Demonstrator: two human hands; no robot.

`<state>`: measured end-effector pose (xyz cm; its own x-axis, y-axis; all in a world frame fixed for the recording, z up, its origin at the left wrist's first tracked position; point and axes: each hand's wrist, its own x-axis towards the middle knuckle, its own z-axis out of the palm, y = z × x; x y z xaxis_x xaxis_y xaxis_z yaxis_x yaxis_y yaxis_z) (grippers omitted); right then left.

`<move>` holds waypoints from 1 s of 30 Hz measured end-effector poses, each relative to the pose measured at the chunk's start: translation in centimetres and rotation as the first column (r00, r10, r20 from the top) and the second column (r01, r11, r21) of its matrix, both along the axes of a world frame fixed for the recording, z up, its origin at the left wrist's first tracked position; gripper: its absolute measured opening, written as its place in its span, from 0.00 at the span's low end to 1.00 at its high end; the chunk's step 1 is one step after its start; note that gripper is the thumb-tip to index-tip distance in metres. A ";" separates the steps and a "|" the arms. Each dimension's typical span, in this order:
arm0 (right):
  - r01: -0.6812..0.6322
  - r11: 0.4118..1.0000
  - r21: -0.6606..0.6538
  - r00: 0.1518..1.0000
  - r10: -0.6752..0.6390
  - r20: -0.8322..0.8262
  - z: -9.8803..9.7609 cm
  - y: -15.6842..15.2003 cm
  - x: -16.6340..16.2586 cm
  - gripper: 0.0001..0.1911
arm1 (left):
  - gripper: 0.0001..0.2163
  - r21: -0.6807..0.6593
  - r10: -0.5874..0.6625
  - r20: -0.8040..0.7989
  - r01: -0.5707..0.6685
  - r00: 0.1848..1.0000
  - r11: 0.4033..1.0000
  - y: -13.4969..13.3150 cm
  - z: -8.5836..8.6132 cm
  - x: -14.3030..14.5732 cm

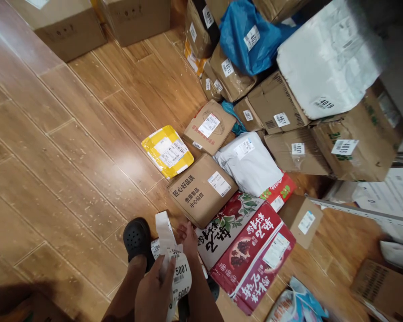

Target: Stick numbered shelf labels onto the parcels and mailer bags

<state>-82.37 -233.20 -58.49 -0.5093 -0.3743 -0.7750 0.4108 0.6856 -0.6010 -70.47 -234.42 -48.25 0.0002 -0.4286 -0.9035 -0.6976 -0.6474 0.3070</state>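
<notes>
My left hand (154, 286) is closed on a strip of printed number labels (181, 268), which read 5001 and 5002. A bare white length of the strip (164, 228) stands up above the fingers. Just to the right, my right hand (188, 235) reaches forward with its fingers slightly bent and apart. It is at the near corner of a brown carton (203, 190) with black Chinese print and a shipping label. Whether it touches the carton, I cannot tell. Beside that hand lies a red and grey pomegranate box (245, 255).
A yellow parcel (168, 151), a flat brown box (209, 126) and a grey-white bag (250, 158) lie beyond. Numbered cartons (282, 105), a blue bag (248, 38) and a white package (329, 58) are stacked at upper right. A black clog (136, 237) stands on the wooden floor.
</notes>
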 end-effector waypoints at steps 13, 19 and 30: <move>-0.415 0.875 -0.250 0.892 0.446 0.078 10.2 -3.7 -3.5 0.09 | 0.19 -0.233 0.103 -0.164 -0.140 0.981 0.962 -2.9 1.2 0.2; -0.419 0.899 -0.129 0.907 0.421 -0.017 10.3 -4.7 -2.3 0.15 | 0.18 -0.064 0.018 -0.088 -0.023 0.996 0.998 -2.8 1.4 -0.4; -0.364 0.928 -0.084 0.930 0.367 0.028 10.2 -4.5 -1.1 0.18 | 0.25 0.073 0.493 -0.355 -0.502 0.794 0.862 -2.0 0.6 -0.5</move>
